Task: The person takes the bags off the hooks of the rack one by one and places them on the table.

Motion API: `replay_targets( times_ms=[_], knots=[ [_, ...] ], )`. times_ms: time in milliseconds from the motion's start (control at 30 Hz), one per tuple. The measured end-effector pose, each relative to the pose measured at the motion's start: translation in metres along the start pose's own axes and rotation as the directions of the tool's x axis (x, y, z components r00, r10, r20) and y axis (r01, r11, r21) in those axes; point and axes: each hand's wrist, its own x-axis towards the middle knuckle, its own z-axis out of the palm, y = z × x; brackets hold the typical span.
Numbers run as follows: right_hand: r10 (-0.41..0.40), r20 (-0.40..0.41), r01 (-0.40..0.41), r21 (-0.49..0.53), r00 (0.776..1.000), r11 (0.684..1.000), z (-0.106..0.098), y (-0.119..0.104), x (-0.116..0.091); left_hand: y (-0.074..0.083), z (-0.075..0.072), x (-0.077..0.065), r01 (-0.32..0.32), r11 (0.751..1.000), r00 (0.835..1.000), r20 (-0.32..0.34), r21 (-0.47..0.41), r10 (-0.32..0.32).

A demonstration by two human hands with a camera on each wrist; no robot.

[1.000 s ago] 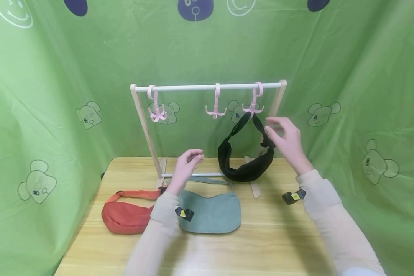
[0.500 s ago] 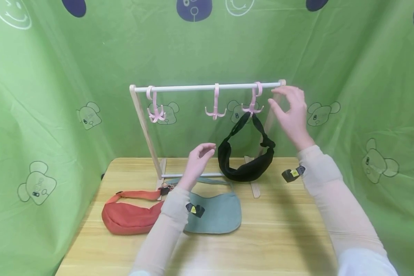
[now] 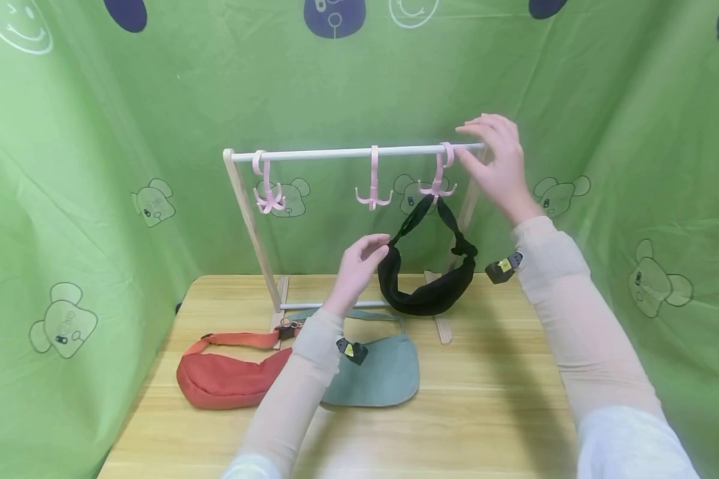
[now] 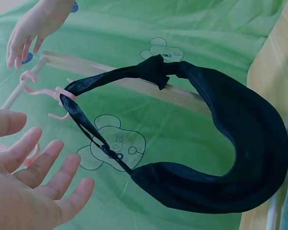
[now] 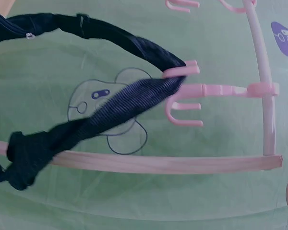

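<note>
A black shoulder bag (image 3: 428,298) hangs by its strap from the right pink hook (image 3: 438,174) on the rack's white bar (image 3: 317,154). Its strap (image 5: 129,105) loops over one prong in the right wrist view, with a knot farther down. My right hand (image 3: 498,159) is up at the bar's right end, thumb and fingers spread around that hook's top and holding nothing. Left of the bag, my left hand (image 3: 359,266) is raised with relaxed fingers, overlapping the strap's edge in the head view. The left wrist view shows this left hand (image 4: 33,191) apart from the bag.
A red bag (image 3: 234,379) and a grey-green bag (image 3: 380,372) lie on the wooden table (image 3: 473,412), partly behind my left forearm. Two more pink hooks, a middle hook (image 3: 374,179) and a left hook (image 3: 268,186), hang bare. Green printed cloth (image 3: 186,86) surrounds the table.
My right hand has risen from beside the bag's strap to the bar's right end. My left hand has moved right and up, closer to the bag. The bag stays on its hook.
</note>
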Motion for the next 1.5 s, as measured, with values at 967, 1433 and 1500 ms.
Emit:
replay_targets(
  times_ms=[967, 1433, 1500],
  knots=[
    [0.167, 0.320, -0.172, -0.013, 0.933, 0.985, -0.006, 0.015, 0.021, 0.007, 0.022, 0.034, -0.019, 0.993, 1.000, 0.022, 0.114, 0.017],
    [0.153, 0.277, -0.156, -0.011, 0.948, 0.988, 0.006, 0.017, 0.019, 0.008, 0.028, 0.049, -0.014, 0.984, 1.000, -0.002, 0.175, 0.015],
    [0.159, 0.271, -0.164, -0.007, 0.949, 0.987, 0.007, 0.017, 0.019, 0.006, 0.028, 0.051, -0.013, 0.982, 1.000, -0.013, 0.186, 0.015]
  ],
)
